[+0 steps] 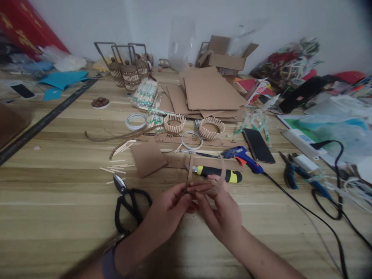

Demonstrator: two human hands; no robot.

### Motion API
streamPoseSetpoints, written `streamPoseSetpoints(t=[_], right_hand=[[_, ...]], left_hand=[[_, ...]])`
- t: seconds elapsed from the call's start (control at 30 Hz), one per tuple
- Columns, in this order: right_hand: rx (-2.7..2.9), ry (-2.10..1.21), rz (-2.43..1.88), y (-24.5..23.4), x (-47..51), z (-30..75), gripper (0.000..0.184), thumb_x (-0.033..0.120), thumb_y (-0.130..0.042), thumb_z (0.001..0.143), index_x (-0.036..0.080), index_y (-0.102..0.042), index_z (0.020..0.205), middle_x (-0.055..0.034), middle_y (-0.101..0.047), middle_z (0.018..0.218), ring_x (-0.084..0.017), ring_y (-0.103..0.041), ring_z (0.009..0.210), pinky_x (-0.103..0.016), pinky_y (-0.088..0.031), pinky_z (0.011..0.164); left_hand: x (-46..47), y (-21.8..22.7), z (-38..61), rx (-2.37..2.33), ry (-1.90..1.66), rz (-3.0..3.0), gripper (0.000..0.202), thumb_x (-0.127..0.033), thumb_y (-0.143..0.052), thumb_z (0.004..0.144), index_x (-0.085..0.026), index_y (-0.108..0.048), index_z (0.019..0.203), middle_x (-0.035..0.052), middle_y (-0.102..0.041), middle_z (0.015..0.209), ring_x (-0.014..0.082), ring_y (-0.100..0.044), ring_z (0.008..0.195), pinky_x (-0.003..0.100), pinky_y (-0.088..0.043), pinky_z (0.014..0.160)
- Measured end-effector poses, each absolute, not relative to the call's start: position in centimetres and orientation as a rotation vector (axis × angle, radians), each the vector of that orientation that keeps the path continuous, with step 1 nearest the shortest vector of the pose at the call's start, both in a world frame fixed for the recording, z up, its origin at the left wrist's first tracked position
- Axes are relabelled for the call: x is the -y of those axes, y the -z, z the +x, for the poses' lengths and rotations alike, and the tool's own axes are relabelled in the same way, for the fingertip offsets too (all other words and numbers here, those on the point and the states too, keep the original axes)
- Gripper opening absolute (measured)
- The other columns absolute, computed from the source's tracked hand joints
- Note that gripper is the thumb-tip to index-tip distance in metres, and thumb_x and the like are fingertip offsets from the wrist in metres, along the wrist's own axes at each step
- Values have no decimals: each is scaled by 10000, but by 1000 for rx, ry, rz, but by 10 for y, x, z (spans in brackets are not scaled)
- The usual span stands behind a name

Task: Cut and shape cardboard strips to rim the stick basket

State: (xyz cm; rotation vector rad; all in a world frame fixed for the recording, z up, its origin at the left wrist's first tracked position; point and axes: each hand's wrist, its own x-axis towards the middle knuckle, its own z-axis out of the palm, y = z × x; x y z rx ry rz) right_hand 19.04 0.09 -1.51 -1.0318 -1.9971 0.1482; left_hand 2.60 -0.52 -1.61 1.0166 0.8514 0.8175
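Note:
Both hands meet low in the middle of the view over the wooden floor. My left hand (167,211) pinches the end of a thin brown cardboard strip (190,168) that stands up from the fingers and curves round to the right as a loop. My right hand (222,211) pinches the same strip from the other side, fingertips touching those of the left. Black scissors (128,201) lie just left of my left hand. A yellow-and-black utility knife (216,173) lies just beyond the hands, with a blue glue gun (245,157) behind it.
Small stick-walled rings (174,123) (211,128), tape rolls (136,121) (192,140), loose sticks (116,168), a cardboard square (148,159), stacked cardboard sheets (209,91), a phone (258,145), blue pliers (290,172) and a black cable (319,217) lie around. Finished stick baskets (129,73) stand at the back.

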Motion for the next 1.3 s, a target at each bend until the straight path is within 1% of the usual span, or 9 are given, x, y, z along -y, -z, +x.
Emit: streamPoseSetpoints(t=[0.13, 0.27, 0.37, 0.5, 0.67, 0.83, 1.0, 1.17, 1.3], right_hand=[[2034, -142, -976, 18, -1, 187, 108, 176, -560, 953, 245, -602, 1025, -24, -777, 978, -185, -722, 930, -395, -433, 976], [2052, -96, -989, 16, -2, 188, 174, 119, -527, 944, 255, -615, 1008, -13, -783, 977, -181, -726, 922, -401, -416, 980], [2040, -87, -1036, 12, -2, 191, 179, 115, -532, 923, 259, -621, 981, -5, -786, 931, -193, -733, 883, -399, -443, 947], [2016, -127, -1073, 9, -2, 195, 154, 148, -507, 949, 264, -608, 955, -4, -779, 887, -200, -735, 844, -393, -483, 901], [1932, -206, -1141, 9, -2, 194, 157, 147, -506, 947, 271, -603, 945, -3, -765, 834, -199, -723, 834, -342, -542, 804], [2020, -229, -946, 12, -2, 190, 174, 128, -523, 937, 258, -604, 1020, -16, -771, 905, -189, -724, 876, -360, -521, 863], [2038, -110, -986, 17, -3, 188, 197, 127, -562, 924, 264, -611, 1057, -18, -777, 991, -187, -720, 891, -400, -458, 940], [2032, -56, -1022, 14, -2, 192, 226, 91, -539, 902, 272, -599, 1024, 11, -776, 884, -183, -718, 787, -404, -467, 923], [1986, -107, -1117, 11, -1, 196, 187, 112, -506, 928, 285, -558, 975, 15, -770, 846, -196, -718, 802, -383, -516, 866]], left_hand=[[3, 18, 23, -902, -852, 1059, 349, -431, -556, 943, -175, -676, 1147, 84, -717, 1129, 235, -660, 984, 346, -533, 861], [4, 18, 22, -897, -827, 1070, 378, -457, -549, 943, -168, -676, 1152, 82, -721, 1089, 222, -663, 926, 340, -537, 835], [5, 16, 23, -888, -795, 1096, 390, -466, -545, 943, -167, -680, 1154, 79, -727, 1052, 207, -660, 878, 328, -534, 809], [6, 14, 25, -880, -780, 1091, 365, -426, -541, 939, -170, -681, 1158, 83, -734, 1047, 206, -663, 891, 334, -530, 823], [5, 16, 27, -870, -742, 1010, 347, -370, -582, 901, -164, -663, 1168, 71, -738, 940, 212, -676, 885, 336, -528, 819], [2, 16, 25, -864, -809, 1042, 358, -458, -588, 913, -172, -669, 1111, 75, -719, 1047, 211, -661, 892, 329, -531, 811], [2, 19, 22, -881, -819, 1075, 370, -485, -577, 929, -173, -670, 1104, 69, -715, 1024, 217, -652, 892, 323, -529, 803], [6, 22, 23, -865, -778, 1081, 417, -505, -557, 939, -166, -660, 1157, 81, -714, 1015, 211, -656, 857, 343, -535, 814], [6, 16, 26, -836, -758, 1048, 401, -466, -577, 921, -162, -666, 1167, 79, -735, 947, 217, -679, 886, 342, -533, 832]])
